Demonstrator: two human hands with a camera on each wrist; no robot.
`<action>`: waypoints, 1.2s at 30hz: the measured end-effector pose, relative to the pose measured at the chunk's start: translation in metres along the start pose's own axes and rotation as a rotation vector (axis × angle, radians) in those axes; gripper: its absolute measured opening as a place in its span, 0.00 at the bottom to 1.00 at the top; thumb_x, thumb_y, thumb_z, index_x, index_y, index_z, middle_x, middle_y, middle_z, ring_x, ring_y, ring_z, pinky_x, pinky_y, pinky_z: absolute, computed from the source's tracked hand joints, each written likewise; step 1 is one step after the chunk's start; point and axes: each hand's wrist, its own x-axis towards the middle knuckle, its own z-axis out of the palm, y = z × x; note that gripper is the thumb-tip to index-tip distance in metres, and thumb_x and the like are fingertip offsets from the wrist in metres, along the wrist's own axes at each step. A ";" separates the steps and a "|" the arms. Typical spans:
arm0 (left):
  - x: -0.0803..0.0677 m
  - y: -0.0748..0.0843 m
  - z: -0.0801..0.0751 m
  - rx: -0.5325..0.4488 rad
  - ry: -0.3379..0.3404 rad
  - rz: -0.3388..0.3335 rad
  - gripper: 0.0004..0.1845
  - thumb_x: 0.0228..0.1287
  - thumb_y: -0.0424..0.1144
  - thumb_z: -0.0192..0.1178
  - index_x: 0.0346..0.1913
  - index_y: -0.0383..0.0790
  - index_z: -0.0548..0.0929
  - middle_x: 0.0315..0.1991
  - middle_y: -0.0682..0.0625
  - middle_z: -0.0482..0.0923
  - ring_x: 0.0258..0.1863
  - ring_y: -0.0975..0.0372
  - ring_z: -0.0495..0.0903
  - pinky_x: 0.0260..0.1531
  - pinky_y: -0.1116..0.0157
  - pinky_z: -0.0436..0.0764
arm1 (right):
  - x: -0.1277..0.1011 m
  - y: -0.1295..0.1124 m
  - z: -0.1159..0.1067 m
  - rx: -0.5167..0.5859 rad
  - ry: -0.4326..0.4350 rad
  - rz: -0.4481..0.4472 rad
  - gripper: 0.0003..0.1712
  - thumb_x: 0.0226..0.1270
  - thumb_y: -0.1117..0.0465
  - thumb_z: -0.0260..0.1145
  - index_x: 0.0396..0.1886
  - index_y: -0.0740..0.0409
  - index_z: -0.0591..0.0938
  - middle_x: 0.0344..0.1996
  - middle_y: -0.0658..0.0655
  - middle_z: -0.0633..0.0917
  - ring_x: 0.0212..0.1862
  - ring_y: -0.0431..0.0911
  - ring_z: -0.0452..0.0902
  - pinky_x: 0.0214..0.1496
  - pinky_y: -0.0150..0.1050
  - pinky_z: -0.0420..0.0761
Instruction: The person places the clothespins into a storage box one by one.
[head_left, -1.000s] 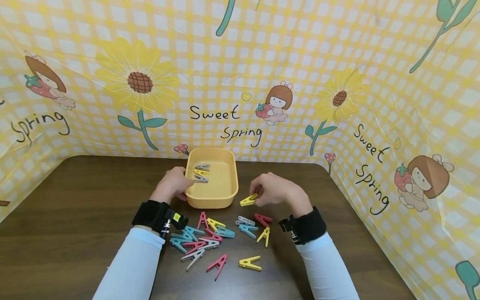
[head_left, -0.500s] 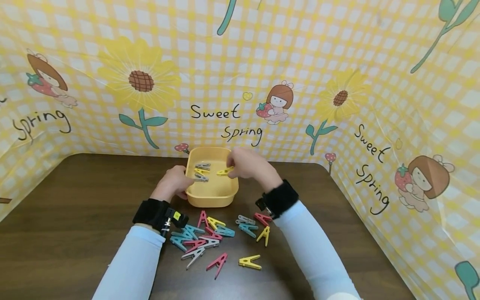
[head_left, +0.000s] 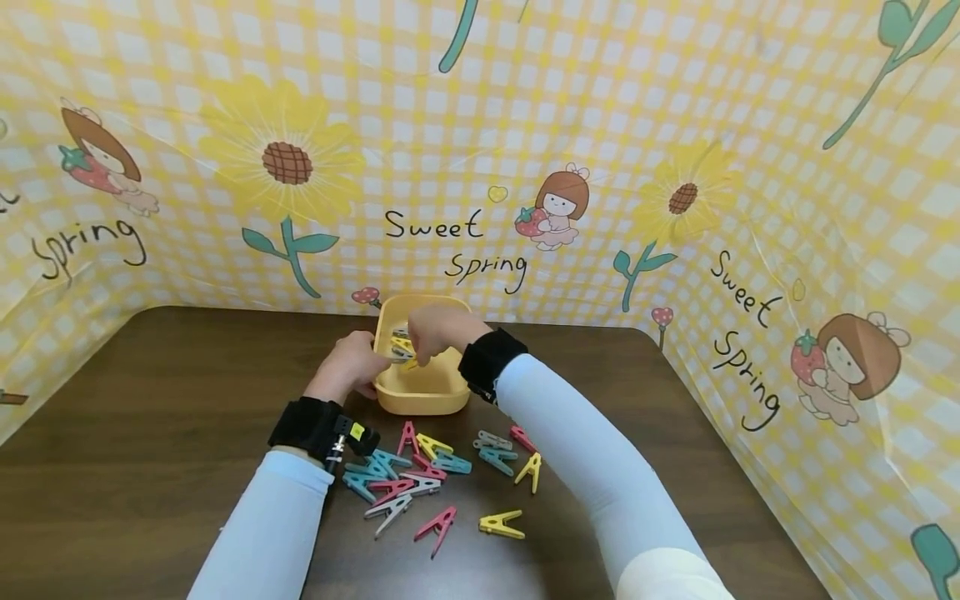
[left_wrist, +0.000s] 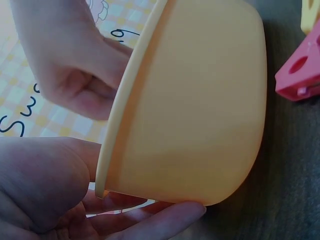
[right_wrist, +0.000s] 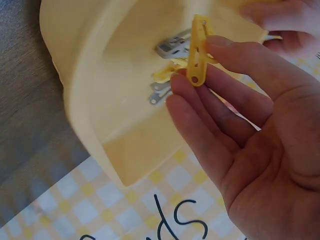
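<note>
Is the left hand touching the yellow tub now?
Touching. The left wrist view shows the left hand at the yellow tub: thumb against the rim, fingers under its base.

Yellow clothespin (right_wrist: pixel 198 52): small plastic clip, we see it upright, held over yellow tub (right_wrist: pixel 125 115). Tub: oval, on dark table, grey and yellow pegs inside.

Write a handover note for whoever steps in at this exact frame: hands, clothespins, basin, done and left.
Left hand grips the near-left rim of the yellow basin.
Right hand is over the basin, pinching a yellow clothespin, not yet released.
Done: a few clothespins, grey and yellow, sit inside at the basin's left wall.
Left: the held one, plus the loose clothespins on the brown table in front of the basin.
</note>
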 end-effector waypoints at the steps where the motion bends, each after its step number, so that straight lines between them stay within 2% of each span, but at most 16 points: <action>1: 0.000 0.000 0.000 0.001 0.001 0.004 0.24 0.81 0.34 0.56 0.72 0.24 0.70 0.61 0.27 0.81 0.45 0.47 0.92 0.38 0.56 0.95 | 0.006 0.000 0.001 -0.006 -0.005 0.008 0.10 0.69 0.60 0.74 0.27 0.52 0.84 0.26 0.48 0.83 0.29 0.42 0.73 0.32 0.35 0.74; 5: 0.002 -0.001 0.000 0.010 0.004 0.013 0.23 0.81 0.35 0.56 0.70 0.24 0.71 0.60 0.27 0.82 0.45 0.47 0.92 0.38 0.56 0.95 | 0.018 -0.005 0.006 -0.060 0.000 0.041 0.12 0.66 0.63 0.72 0.25 0.50 0.79 0.22 0.48 0.78 0.26 0.43 0.71 0.29 0.35 0.71; 7: 0.003 -0.002 0.000 0.010 0.002 0.011 0.24 0.81 0.35 0.56 0.71 0.24 0.71 0.61 0.27 0.81 0.45 0.48 0.92 0.38 0.56 0.95 | -0.001 -0.016 0.000 -0.086 0.000 0.041 0.09 0.68 0.65 0.71 0.29 0.53 0.80 0.27 0.50 0.80 0.30 0.44 0.73 0.32 0.35 0.74; 11: 0.004 -0.003 0.001 0.000 -0.002 0.006 0.25 0.82 0.35 0.55 0.73 0.23 0.69 0.62 0.26 0.80 0.46 0.46 0.92 0.38 0.56 0.95 | -0.009 -0.021 0.002 -0.108 0.030 0.050 0.06 0.70 0.66 0.72 0.43 0.54 0.83 0.39 0.51 0.85 0.38 0.45 0.78 0.40 0.36 0.82; 14: 0.005 -0.003 0.001 -0.002 0.000 0.003 0.26 0.82 0.34 0.55 0.74 0.23 0.68 0.63 0.25 0.80 0.47 0.45 0.92 0.38 0.56 0.95 | -0.001 -0.018 0.005 -0.096 0.041 0.055 0.13 0.70 0.63 0.75 0.51 0.53 0.82 0.46 0.50 0.86 0.44 0.45 0.79 0.47 0.37 0.84; 16: 0.006 -0.003 0.001 0.000 0.005 -0.002 0.26 0.82 0.34 0.54 0.75 0.23 0.68 0.63 0.25 0.80 0.47 0.45 0.92 0.37 0.56 0.95 | 0.006 -0.017 0.007 -0.093 0.049 0.066 0.15 0.70 0.63 0.76 0.53 0.52 0.82 0.47 0.50 0.87 0.46 0.46 0.79 0.49 0.38 0.84; 18: 0.006 -0.004 0.001 0.003 0.007 -0.001 0.26 0.82 0.33 0.53 0.75 0.23 0.68 0.63 0.24 0.80 0.47 0.45 0.93 0.37 0.56 0.95 | 0.025 -0.011 0.013 -0.084 0.065 0.092 0.16 0.68 0.61 0.78 0.51 0.49 0.82 0.46 0.48 0.86 0.45 0.44 0.78 0.48 0.38 0.83; 23: 0.007 -0.005 0.001 0.010 0.014 0.015 0.25 0.81 0.33 0.53 0.73 0.23 0.69 0.62 0.24 0.81 0.45 0.44 0.93 0.36 0.56 0.95 | 0.046 -0.006 0.019 -0.087 0.080 0.130 0.18 0.68 0.58 0.80 0.53 0.46 0.82 0.48 0.46 0.87 0.46 0.43 0.78 0.52 0.38 0.84; 26: 0.006 -0.004 0.000 0.011 0.016 0.016 0.24 0.81 0.33 0.53 0.72 0.23 0.70 0.62 0.25 0.81 0.46 0.44 0.93 0.37 0.55 0.95 | 0.036 -0.014 0.014 -0.096 0.074 0.120 0.19 0.68 0.58 0.80 0.55 0.45 0.83 0.50 0.47 0.87 0.48 0.44 0.79 0.54 0.38 0.85; 28: 0.004 -0.004 0.000 0.010 0.015 0.014 0.24 0.81 0.33 0.53 0.72 0.23 0.70 0.62 0.25 0.81 0.47 0.44 0.93 0.37 0.55 0.95 | 0.040 -0.014 0.016 -0.096 0.078 0.120 0.19 0.67 0.56 0.81 0.54 0.44 0.83 0.48 0.46 0.87 0.47 0.43 0.79 0.53 0.38 0.85; 34: 0.002 -0.003 0.001 0.007 0.011 0.022 0.23 0.81 0.33 0.52 0.71 0.23 0.70 0.62 0.25 0.80 0.48 0.43 0.92 0.39 0.54 0.95 | 0.040 -0.019 0.018 -0.095 0.090 0.126 0.16 0.70 0.53 0.79 0.52 0.46 0.83 0.45 0.47 0.87 0.44 0.45 0.80 0.47 0.40 0.85; 36: 0.001 -0.002 0.001 0.010 0.009 0.026 0.23 0.81 0.33 0.52 0.71 0.22 0.70 0.62 0.24 0.80 0.48 0.42 0.92 0.39 0.53 0.95 | 0.035 -0.021 0.017 -0.082 0.097 0.123 0.15 0.72 0.53 0.77 0.52 0.48 0.83 0.44 0.48 0.87 0.43 0.45 0.80 0.46 0.40 0.84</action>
